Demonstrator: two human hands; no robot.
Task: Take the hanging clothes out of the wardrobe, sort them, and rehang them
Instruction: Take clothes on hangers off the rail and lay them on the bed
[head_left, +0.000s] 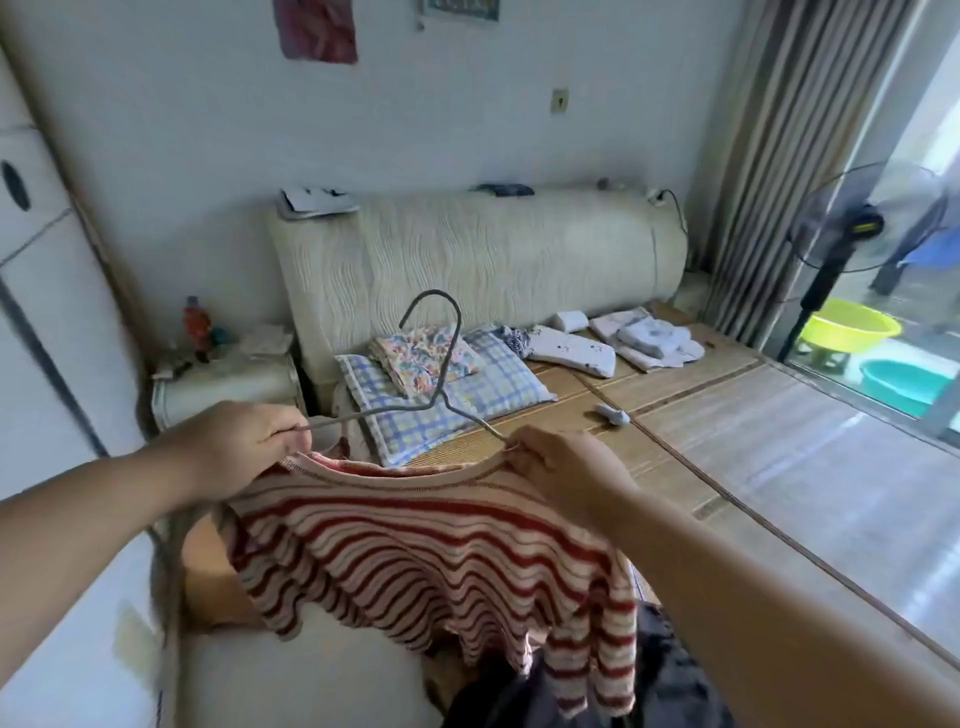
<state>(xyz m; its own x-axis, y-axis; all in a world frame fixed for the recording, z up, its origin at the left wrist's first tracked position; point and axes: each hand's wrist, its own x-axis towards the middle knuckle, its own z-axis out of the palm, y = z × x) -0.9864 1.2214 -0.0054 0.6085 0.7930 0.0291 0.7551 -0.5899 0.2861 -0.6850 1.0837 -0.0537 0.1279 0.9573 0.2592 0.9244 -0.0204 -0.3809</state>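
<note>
A red-and-cream striped knit top hangs in front of me over the foot of the bed. A grey wire hanger sticks up out of its neckline, hook uppermost. My left hand pinches the hanger's left arm together with the top's left shoulder. My right hand grips the right side of the neckline where the hanger's other arm goes in. Dark clothing lies in a heap under the top at the bottom edge.
The bed has a bamboo mat, a checked pillow, folded white cloths and a padded headboard. A white wardrobe stands on the left beside a nightstand. A fan and basins are at the right.
</note>
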